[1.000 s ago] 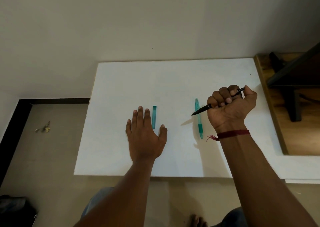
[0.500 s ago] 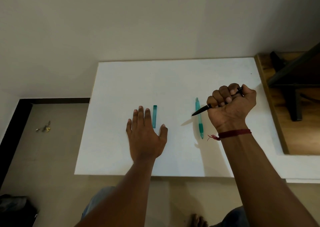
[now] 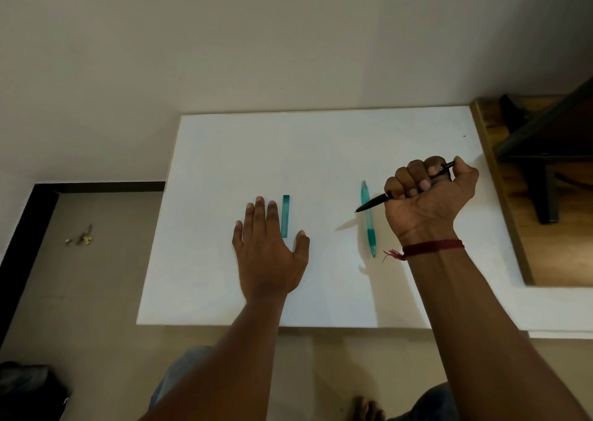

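Note:
My right hand [image 3: 428, 199] is curled in a fist round a black pen [image 3: 373, 204], held above the white board [image 3: 321, 151]; the pen's tip points left and down. Beneath that tip a teal pen [image 3: 368, 220] lies on the board, pointing away from me. My left hand [image 3: 269, 250] rests flat on the board, fingers straight. A small teal cap or strip [image 3: 285, 216] lies just right of its index finger, between finger and thumb.
The board's left and near edges drop to a beige floor with small debris [image 3: 80, 236]. A wooden surface [image 3: 558, 253] with a dark metal frame [image 3: 542, 151] borders the right side. A wall rises behind the board. A dark bag [image 3: 29, 388] sits bottom left.
My right hand with the black pen has shifted very slightly; the left hand, the teal pen and the teal cap have stayed where they were.

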